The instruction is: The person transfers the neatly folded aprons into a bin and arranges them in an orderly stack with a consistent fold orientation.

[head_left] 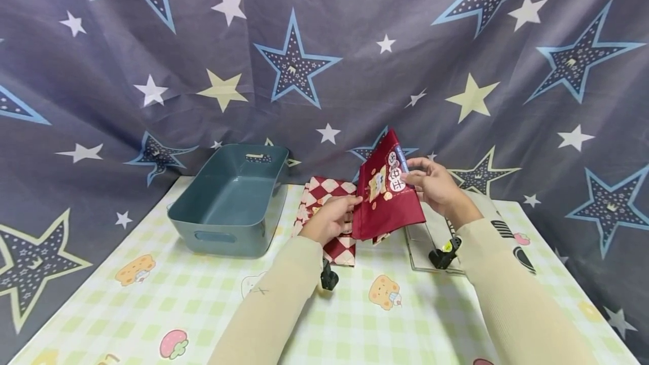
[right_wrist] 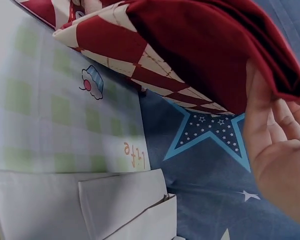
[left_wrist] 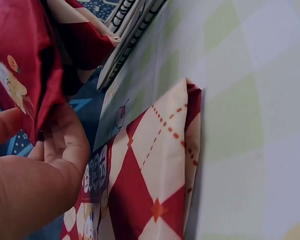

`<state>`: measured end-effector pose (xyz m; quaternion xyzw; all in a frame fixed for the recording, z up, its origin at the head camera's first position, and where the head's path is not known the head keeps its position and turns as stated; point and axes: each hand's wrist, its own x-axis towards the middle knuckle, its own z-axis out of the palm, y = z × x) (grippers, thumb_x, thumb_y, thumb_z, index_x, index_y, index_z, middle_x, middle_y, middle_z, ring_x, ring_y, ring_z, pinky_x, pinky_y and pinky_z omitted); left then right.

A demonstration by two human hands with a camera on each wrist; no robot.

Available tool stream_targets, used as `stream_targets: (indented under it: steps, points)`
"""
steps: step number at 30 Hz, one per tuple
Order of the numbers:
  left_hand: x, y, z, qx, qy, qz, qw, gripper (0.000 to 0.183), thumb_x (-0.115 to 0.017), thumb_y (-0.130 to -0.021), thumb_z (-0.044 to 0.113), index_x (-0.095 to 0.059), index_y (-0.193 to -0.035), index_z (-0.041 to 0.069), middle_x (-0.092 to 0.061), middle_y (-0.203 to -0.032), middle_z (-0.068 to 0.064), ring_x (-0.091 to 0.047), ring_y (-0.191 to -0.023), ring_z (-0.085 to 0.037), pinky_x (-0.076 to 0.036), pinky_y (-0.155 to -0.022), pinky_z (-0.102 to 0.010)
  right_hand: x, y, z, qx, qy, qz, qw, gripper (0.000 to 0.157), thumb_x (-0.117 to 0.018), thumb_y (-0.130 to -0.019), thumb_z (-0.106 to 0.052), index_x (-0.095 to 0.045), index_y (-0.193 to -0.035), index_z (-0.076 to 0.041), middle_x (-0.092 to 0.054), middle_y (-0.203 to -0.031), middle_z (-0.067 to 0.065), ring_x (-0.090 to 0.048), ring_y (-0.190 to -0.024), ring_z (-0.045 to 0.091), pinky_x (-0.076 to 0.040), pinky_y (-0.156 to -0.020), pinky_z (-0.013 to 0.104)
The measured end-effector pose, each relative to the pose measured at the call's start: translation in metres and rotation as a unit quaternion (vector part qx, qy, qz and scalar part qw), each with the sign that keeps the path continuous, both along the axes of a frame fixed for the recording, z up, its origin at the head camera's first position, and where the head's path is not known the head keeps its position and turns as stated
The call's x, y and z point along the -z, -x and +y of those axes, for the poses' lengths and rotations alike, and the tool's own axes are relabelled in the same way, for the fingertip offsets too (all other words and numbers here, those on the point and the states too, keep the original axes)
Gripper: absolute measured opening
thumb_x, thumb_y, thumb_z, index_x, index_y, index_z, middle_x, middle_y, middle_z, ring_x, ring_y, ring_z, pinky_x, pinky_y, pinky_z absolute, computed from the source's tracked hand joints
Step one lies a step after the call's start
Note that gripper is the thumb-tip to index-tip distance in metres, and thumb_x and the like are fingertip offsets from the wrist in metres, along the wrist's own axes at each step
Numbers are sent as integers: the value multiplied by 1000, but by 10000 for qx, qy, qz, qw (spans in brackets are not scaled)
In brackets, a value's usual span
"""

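Observation:
Both hands hold a folded dark red cloth up off the table, tilted. A cartoon animal, white lettering and a blue label show on its face. My left hand pinches the cloth's left edge between thumb and fingers. At the upper right edge, my right hand grips it, the thumb on the near side in the right wrist view. Red and cream diamond fabric shows on the cloth's underside. Below my left hand lies another folded cloth with red and cream diamonds, partly hidden in the head view.
A blue-grey plastic bin stands at the left; its visible inside holds nothing. White folded cloths lie at the right beneath my right arm. A checked tablecloth covers the table, and a star-patterned curtain hangs behind it.

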<state>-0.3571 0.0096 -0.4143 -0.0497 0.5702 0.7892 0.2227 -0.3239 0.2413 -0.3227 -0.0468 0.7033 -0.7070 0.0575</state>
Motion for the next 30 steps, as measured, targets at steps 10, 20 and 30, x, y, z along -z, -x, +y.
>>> stream_targets:
  steps: [10,20,30]
  points:
    - [1,-3,8,122,-155,-79,9998,16,-60,-102,23,-63,-114,12,-68,-102,-5,-68,-89,-22,-56,-90,-46,-5,1,-9,-123,237,87,9996,26,-60,-99,2,-50,-119,-13,-70,-89,1,-70,-78,16,-60,-69,32]
    - [6,-3,3,114,-249,-117,9996,29,-60,-102,19,-60,-132,17,-67,-110,-6,-66,-99,-26,-53,-93,-50,-8,-1,-9,-87,200,116,9997,26,-59,-100,2,-49,-120,-11,-71,-88,0,-70,-78,16,-60,-69,32]
    - [1,-6,-9,22,-238,91,9997,43,-65,-100,10,-58,-143,12,-67,-121,-10,-66,-104,-25,-56,-89,-47,-4,-2,-5,-67,245,59,9997,27,-60,-100,1,-49,-122,-9,-71,-91,1,-71,-79,16,-60,-70,32]
